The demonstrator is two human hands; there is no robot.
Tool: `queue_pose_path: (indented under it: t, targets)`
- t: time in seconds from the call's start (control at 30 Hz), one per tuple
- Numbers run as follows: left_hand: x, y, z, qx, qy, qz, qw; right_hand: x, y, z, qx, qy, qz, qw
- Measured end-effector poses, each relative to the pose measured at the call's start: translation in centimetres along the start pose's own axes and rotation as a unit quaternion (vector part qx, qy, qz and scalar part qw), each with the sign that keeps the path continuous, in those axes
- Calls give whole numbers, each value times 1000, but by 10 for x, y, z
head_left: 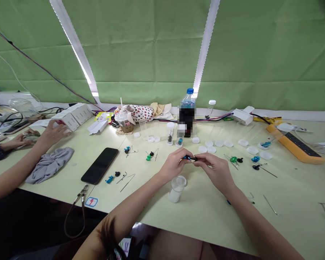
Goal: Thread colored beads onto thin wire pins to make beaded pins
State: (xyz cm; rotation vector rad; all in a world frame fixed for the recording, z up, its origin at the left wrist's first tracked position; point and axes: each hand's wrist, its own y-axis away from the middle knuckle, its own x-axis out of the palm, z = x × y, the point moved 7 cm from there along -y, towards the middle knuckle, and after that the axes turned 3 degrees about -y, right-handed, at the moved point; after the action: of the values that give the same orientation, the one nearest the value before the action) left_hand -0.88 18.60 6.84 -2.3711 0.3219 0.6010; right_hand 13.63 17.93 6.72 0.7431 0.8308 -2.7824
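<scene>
My left hand (174, 163) and my right hand (214, 169) meet above the table, fingers pinched together on a small blue-and-black part (189, 157). Its exact kind is hard to make out, and the fingertips hide much of it. Beneath the hands stands a clear round plastic container (176, 190), with a white lid (184, 179) behind it. Left of my hands lie a green piece (148, 157), a blue piece (109, 179), black knob-like pieces (117, 174) and thin bent metal rods (128, 182). More blue pieces (255, 159) lie to the right.
A black phone (99, 166) lies to the left. Several white lids (219, 143) and upright clear containers (170, 134) stand farther back, near a blue-capped bottle (189, 103) and an iced drink cup (124, 122). An orange power strip (296, 146) sits right. Another person's hands (52, 134) work at far left.
</scene>
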Motion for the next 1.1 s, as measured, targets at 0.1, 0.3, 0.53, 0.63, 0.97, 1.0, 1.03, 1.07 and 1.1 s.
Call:
queue_pose_path:
  t: [0.1, 0.3, 0.53, 0.63, 0.97, 1.0, 1.03, 1.07, 1.1]
  targets:
    - [-1, 0, -1, -5, -4, -3, 1000, 1, 0, -5, 42, -38, -1, 998]
    - [-5, 0, -7, 17, -3, -11, 1000, 3, 2, -10, 110, -129, -10, 985]
    - [-3, 0, -7, 31, 2, -1, 1000, 6, 3, -12, 127, -158, 2, 979]
    - [-2, 0, -7, 39, 3, 2, 999, 8, 3, -13, 133, -185, 6, 974]
    - [3, 0, 1, 5, -18, 18, 1000, 7, 1, -15, 130, -127, 12, 983]
    - [3, 0, 2, 0, -17, 14, 1000, 6, 1, -15, 118, -112, 5, 987]
    - [1, -1, 2, -4, -17, 8, 1000, 4, 0, -13, 101, -94, -2, 990]
    - [0, -1, 2, -8, -17, 1, 1000, 3, 0, -9, 78, -75, -8, 994]
    - [-1, -1, 2, -12, -16, -5, 1000, 1, -1, -5, 51, -56, -13, 997]
